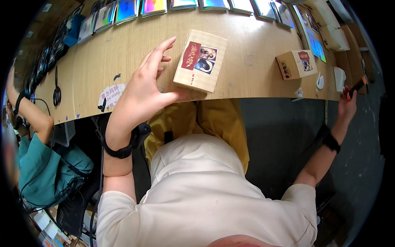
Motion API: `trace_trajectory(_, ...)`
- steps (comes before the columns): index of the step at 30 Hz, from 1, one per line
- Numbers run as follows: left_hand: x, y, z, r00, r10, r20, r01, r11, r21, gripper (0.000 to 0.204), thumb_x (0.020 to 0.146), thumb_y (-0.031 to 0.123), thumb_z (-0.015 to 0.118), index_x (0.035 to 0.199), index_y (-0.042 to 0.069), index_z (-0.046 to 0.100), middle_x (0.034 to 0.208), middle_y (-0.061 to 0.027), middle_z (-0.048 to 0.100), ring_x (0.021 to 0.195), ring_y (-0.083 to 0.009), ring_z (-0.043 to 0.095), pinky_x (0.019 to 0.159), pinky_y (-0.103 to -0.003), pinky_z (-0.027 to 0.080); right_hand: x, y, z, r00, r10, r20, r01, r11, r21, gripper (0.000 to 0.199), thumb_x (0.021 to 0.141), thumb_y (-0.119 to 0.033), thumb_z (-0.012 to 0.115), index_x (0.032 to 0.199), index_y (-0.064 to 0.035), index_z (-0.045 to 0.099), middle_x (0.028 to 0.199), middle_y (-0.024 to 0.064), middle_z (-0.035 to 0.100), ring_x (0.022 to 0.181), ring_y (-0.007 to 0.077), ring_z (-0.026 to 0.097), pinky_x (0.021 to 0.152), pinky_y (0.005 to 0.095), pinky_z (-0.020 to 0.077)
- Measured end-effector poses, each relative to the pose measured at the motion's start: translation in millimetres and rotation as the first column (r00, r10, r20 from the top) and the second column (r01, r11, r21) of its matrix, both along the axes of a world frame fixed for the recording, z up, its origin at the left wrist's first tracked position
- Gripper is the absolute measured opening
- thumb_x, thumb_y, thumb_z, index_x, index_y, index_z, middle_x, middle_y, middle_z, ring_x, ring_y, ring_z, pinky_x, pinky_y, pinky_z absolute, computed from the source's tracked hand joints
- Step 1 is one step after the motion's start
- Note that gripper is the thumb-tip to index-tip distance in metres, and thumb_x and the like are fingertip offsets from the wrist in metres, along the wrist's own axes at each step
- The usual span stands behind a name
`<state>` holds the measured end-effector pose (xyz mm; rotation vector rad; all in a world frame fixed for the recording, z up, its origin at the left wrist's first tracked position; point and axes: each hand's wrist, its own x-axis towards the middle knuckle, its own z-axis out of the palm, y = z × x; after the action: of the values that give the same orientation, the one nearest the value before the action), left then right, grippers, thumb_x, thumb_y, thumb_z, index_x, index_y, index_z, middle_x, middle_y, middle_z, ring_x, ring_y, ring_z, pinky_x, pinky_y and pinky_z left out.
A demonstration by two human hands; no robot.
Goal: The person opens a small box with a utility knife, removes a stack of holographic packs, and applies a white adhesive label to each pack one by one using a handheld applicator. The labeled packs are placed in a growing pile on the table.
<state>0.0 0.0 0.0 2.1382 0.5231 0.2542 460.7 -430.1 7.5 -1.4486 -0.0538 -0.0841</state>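
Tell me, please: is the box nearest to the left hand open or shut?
Shut, as far as visible: the box has no flap standing up, and its face with the red label looks unbroken.

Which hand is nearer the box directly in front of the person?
Left: the left hand is close by the box, on its left; the right hand is far off to its right.

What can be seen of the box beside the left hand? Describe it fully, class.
The tan box looks like grained cardboard. Its broad face carries a red label with pale lettering and two colored illustrations; no opening shows. It sits slightly turned on the table, near the front edge. The open left hand is at its left; thumb contact is unclear.
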Motion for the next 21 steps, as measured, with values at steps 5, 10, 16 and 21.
trace_trajectory(5,2.9,26.4,1.8,0.991,-0.125,-0.042,0.131,0.978,0.164,0.096,0.061,0.010,0.077,0.145,0.013,0.031,0.138,-0.0153,0.046,0.126,-0.0312,0.046,0.103,-0.041,0.040,-156.9,67.3,32.7,0.761,0.649,0.004,-0.612,0.716,0.336,0.029,0.093,-0.013,0.053,0.117,0.0009,0.045,0.090,0.0090,0.050,0.086,0.0185,0.048,0.085,0.0307,0.0398)
trace_trajectory(10,20.2,61.3,2.5,0.918,-0.394,-0.056,0.396,0.894,0.209,0.106,0.058,0.019,0.079,0.148,0.012,0.024,0.144,-0.0143,0.039,0.134,-0.0301,0.036,0.110,-0.045,0.032,-259.0,136.8,-12.3,0.585,0.787,-0.197,-0.752,0.617,0.233,0.029,0.085,-0.009,0.058,0.111,-0.0014,0.047,0.088,0.0168,0.062,0.064,0.0181,0.060,0.053,0.0242,0.0462)
trace_trajectory(16,43.0,69.2,-4.1,0.841,-0.541,-0.006,0.540,0.840,0.060,0.112,0.057,0.029,0.086,0.147,0.006,0.024,0.141,-0.0131,0.041,0.133,-0.0253,0.038,0.111,-0.040,0.031,-320.1,207.4,-13.4,0.463,0.864,-0.197,-0.785,0.503,0.362,0.027,0.089,0.002,0.050,0.116,0.0026,0.044,0.126,0.0260,0.054,0.098,0.0278,0.066,0.078,0.0320,0.0551)
trace_trajectory(21,30.1,49.4,-3.1,0.912,-0.403,0.069,0.387,0.905,0.176,0.110,0.053,0.025,0.088,0.143,0.003,0.029,0.135,-0.0167,0.047,0.129,-0.0259,0.043,0.110,-0.037,0.031,-318.4,212.0,-9.6,0.481,0.861,-0.166,-0.846,0.505,0.172,0.043,0.087,0.005,0.057,0.127,0.0032,0.043,0.119,0.0200,0.059,0.082,0.0159,0.066,0.068,0.0238,0.0544)
